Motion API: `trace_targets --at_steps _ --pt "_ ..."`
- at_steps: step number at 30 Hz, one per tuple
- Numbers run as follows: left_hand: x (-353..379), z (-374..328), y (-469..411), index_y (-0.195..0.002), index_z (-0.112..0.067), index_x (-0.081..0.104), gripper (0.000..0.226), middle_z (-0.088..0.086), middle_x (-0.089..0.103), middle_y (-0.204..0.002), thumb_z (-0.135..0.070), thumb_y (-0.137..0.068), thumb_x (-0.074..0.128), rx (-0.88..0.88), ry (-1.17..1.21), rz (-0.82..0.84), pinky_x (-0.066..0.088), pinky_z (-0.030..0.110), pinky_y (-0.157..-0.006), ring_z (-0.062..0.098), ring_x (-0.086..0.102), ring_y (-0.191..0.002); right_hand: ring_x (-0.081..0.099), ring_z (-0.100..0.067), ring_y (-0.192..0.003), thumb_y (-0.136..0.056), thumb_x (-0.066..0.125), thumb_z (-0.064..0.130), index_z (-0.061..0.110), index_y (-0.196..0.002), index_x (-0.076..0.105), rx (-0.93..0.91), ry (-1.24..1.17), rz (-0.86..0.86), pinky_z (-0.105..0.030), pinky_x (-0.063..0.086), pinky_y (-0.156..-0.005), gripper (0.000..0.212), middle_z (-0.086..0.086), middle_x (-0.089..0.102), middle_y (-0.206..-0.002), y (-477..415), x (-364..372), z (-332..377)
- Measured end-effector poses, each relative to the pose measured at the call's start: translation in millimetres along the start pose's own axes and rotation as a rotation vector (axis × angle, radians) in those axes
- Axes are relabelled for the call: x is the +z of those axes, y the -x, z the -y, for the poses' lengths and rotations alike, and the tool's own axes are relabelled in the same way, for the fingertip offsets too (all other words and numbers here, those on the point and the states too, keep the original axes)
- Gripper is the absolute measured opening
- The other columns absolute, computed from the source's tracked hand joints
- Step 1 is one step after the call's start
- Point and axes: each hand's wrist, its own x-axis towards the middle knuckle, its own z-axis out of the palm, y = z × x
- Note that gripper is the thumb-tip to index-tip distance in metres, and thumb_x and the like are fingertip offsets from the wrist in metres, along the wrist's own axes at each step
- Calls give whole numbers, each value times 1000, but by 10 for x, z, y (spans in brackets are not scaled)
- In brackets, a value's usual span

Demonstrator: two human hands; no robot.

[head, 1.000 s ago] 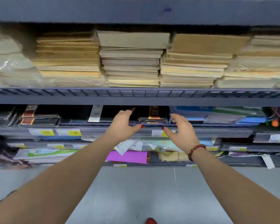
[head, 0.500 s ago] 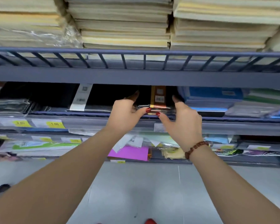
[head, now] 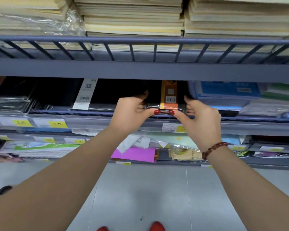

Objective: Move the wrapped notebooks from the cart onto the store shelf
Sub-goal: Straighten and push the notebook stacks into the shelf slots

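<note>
Both hands are clamped on a small stack of wrapped notebooks (head: 167, 99) that sits on the middle store shelf (head: 140, 70), directly under the grey shelf rail: the left hand (head: 132, 112) grips the stack's left front corner and the right hand (head: 202, 119) its right front corner, thumbs nearly meeting along the front edge and fingers reaching up over the top. Judging by the glare on the front, each notebook is sealed in clear film, so the stack will likely be slick and prone to sliding layer over layer; holding it at both sides with thumbs pressed on the front edge, as here, seems the safest way to keep it square. The notebooks look stiff and flat and the bundle fairly light, so they should push back as one block rather than sag. The covers are black, with an orange band (head: 169, 95) carrying a barcode label running front to back across the top one. To the left of the stack lies another black book with a white label strip (head: 86, 94); to its right sit blue-covered packs (head: 223, 92). How many notebooks are in the stack is hard to say, since the hands hide its sides. The cart is not in view.
</note>
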Motion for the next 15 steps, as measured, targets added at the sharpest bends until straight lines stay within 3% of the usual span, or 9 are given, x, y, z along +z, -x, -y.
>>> trace_targets --at_steps 3,6,9,13,15 --pt "7 24 -5 -121 7 57 55 13 62 -105 -24 -79 75 20 -37 -16 40 19 -90 -4 48 -92 66 -21 -102 -80 71 39 12 -125 60 -22 5 -16 -39 51 -92 54 -7 71 -107 1 22 -27" --pt "20 26 9 -129 2 54 61 18 67 -113 -27 -80 75 18 -50 -20 46 15 -87 14 66 -97 65 -22 -104 -82 69 39 12 -128 56 -28 20 -21 -40 51 -92 55 -8 70 -111 26 60 -38" --pt "15 36 19 -139 -8 45 67 14 64 -121 -31 -82 71 46 -97 22 41 10 -88 17 64 -109 62 -22 -110 -83 68 36 12 -133 52 -31 -2 -13 -38 49 -95 58 -8 67 -118 52 60 -25" --pt "-43 0 41 -144 -12 38 70 13 55 -134 -30 -84 70 22 -101 90 44 22 -97 19 60 -116 57 -22 -117 -85 68 29 11 -137 46 -22 -39 83 -33 46 -98 60 -9 60 -128 85 -24 31" --pt "-112 -31 101 -139 -11 45 62 14 55 -132 -29 -85 69 16 -119 63 46 30 -100 22 59 -116 58 -24 -115 -86 66 28 10 -135 49 -70 23 81 -35 47 -95 55 -9 59 -128 131 -98 70"
